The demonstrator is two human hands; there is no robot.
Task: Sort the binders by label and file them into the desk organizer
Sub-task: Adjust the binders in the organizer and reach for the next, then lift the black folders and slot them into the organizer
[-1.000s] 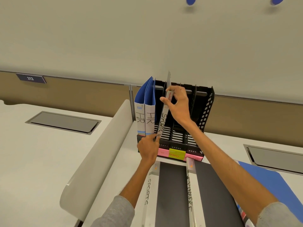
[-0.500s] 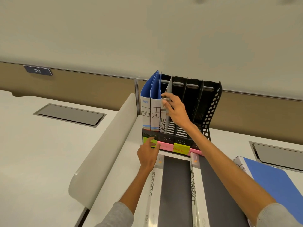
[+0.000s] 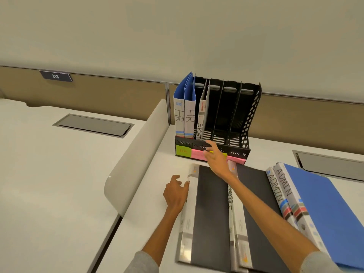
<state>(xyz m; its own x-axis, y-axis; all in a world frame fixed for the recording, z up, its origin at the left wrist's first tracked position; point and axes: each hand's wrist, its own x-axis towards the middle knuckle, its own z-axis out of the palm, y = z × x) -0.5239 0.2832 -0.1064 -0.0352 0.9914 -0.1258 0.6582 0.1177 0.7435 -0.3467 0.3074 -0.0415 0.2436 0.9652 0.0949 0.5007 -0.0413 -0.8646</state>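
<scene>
**Three binders filed, both hands holding nothing**

The black desk organizer point(image 3: 250, 117) is standing upright in the upper middle of the frame, against the back panel. Two blue binders marked HR point(image 3: 185, 115) are sitting side by side in its leftmost slot. A thin white binder marked SPORTS point(image 3: 202, 117) is leaning in the next slot. Green point(image 3: 183, 151) and pink point(image 3: 197, 154) sticky labels are running along the front lip.

The right hand point(image 3: 215, 157) is hovering at that lip, fingers relaxed and slightly spread, pinching nothing. Below it, a black binder point(image 3: 211, 213) is lying flat on the surface. The left hand point(image 3: 175, 194) is resting at its pale spine, fingers loosely curled and touching the edge without gripping.

Just right of it, a second black binder point(image 3: 260, 201) is lying flat, its spine lettering partly hidden by the forearm. Two blue binders marked ADMIN point(image 3: 323, 201) are lying at the lower right.

A curved white divider point(image 3: 136, 154) is standing left of centre, and a plate reading 213 point(image 3: 55, 76) is hanging at upper left.
</scene>
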